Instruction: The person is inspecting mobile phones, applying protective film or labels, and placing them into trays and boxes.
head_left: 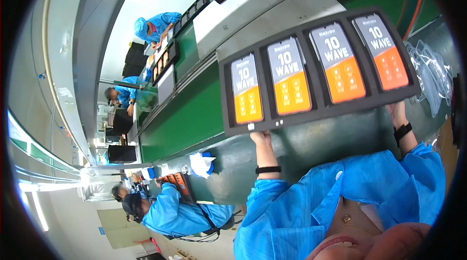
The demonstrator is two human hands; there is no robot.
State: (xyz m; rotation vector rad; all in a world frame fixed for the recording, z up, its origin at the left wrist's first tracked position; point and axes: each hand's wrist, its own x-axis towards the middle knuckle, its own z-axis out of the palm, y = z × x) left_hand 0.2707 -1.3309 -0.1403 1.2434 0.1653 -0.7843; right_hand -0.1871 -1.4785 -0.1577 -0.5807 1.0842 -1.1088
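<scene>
A long black tray [318, 115] is held up in front of me, tilted, with a hand at each end of its near edge. Several phones [291, 77] lie in its separate slots, their faces covered by grey films with orange or yellow lower halves. My left hand [260, 138] grips the near edge toward the left end; its fingers are mostly hidden beneath the tray. Toward the right end, my right hand [398, 113] also grips the edge, with most fingers hidden. Both wrists wear black bands.
A green conveyor belt [182, 109] runs beyond the dark green bench [224, 177]. Clear plastic pieces [430, 77] lie at right. A blue box with white tissue [201, 164] stands on the bench. Co-workers in blue sit left, one [168, 209] by a tray of phones [180, 187]; others work across the belt.
</scene>
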